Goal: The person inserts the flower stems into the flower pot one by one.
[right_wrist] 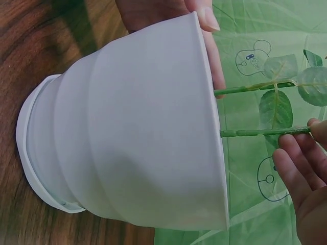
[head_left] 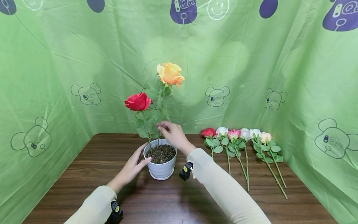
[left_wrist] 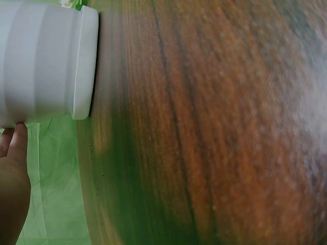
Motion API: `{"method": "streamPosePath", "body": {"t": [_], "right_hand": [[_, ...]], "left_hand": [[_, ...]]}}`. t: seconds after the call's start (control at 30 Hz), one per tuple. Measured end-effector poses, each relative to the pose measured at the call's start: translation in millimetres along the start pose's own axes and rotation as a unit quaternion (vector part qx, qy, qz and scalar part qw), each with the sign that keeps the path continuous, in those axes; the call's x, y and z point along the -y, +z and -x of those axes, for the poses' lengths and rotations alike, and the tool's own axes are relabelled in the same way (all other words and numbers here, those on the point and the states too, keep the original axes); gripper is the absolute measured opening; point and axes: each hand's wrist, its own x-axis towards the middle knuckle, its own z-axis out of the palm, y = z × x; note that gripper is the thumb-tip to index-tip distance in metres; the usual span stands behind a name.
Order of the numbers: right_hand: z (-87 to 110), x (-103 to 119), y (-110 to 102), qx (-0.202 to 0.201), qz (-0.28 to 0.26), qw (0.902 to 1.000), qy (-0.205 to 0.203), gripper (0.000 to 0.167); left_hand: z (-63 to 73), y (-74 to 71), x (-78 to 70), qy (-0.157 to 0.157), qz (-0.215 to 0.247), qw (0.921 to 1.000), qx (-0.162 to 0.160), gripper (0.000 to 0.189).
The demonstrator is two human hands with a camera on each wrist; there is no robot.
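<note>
A white ribbed flowerpot [head_left: 162, 169] with dark soil [head_left: 160, 154] stands on a saucer. An orange rose [head_left: 170, 74] and a shorter red rose [head_left: 138, 102] stand upright in it. My left hand [head_left: 132, 168] holds the pot's left side, thumb at the rim; its fingers [left_wrist: 18, 145] touch the pot wall in the left wrist view. My right hand [head_left: 174, 137] pinches the orange rose's green stem [right_wrist: 265, 132] above the rim, between thumb and fingers. Soil hides the stems' lower ends.
Several cut roses lie in a row at the right of the brown wooden table [head_left: 84, 177], among them a red rose [head_left: 208, 133] and a peach rose [head_left: 265, 137]. A green printed cloth [head_left: 112, 46] hangs behind and at both sides.
</note>
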Motion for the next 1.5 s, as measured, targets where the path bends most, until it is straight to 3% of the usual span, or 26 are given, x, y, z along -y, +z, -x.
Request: {"method": "streamPosePath", "body": {"t": [0.37,0.7,1.0,1.5], "right_hand": [[-0.7,1.4,4.2,-0.004,0.017,0.9997,-0.015,0.02],[3.7,-2.6,15.9,0.029,0.02,0.9994,-0.006,0.015],[6.8,-13.0,25.7,-0.002,0.004,0.9999,0.014,0.012],[9.3,-24.4,28.6,-0.015,0.003,0.9992,0.037,0.015]], "left_hand": [[0.6,-0.2,-2.3,0.0,-0.001,1.0,0.001,0.066],[0.4,-1.1,-0.8,0.006,-0.012,0.9999,-0.003,0.065],[0.8,0.4,0.9,0.009,-0.004,0.9999,-0.002,0.066],[0.8,0.6,-3.1,0.003,0.003,1.0,-0.002,0.065]]}}
